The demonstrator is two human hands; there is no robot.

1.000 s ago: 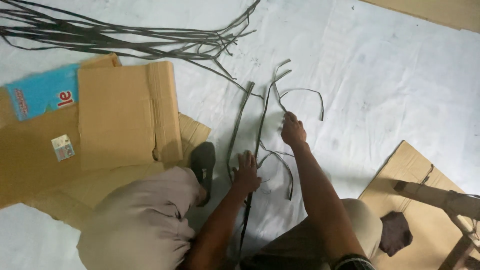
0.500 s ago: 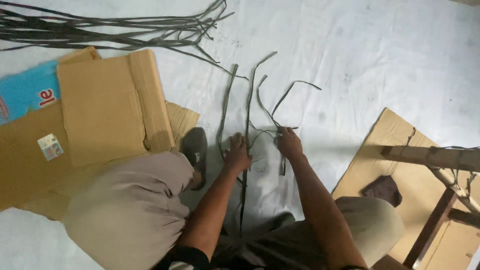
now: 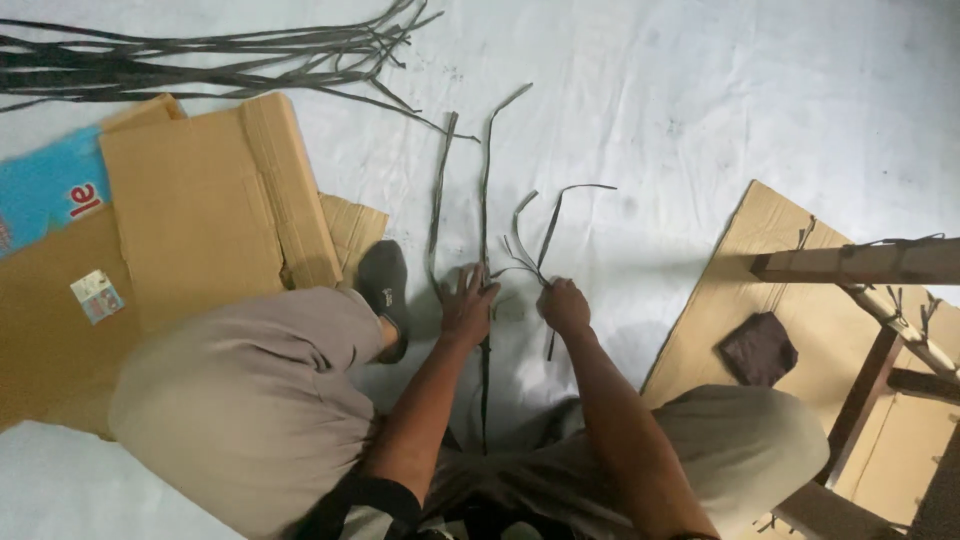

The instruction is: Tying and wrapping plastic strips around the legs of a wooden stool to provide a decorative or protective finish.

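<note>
Pressing my left hand, fingers spread flat, onto the long dark strips lying on the white floor sheet. My right hand is closing around the curled strip ends just beside it. Flattened cardboard is lying to the left, wooden frame to the right.

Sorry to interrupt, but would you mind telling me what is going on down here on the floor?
A person sits on a white floor sheet, working with long, thin dark strips laid out in front of them. The left hand presses flat on the strips, while the right hand pinches the curled ends of a few. A larger bundle of the same dark strips lies farther off, beside flattened brown cardboard. A wooden frame stands to the right.
</note>
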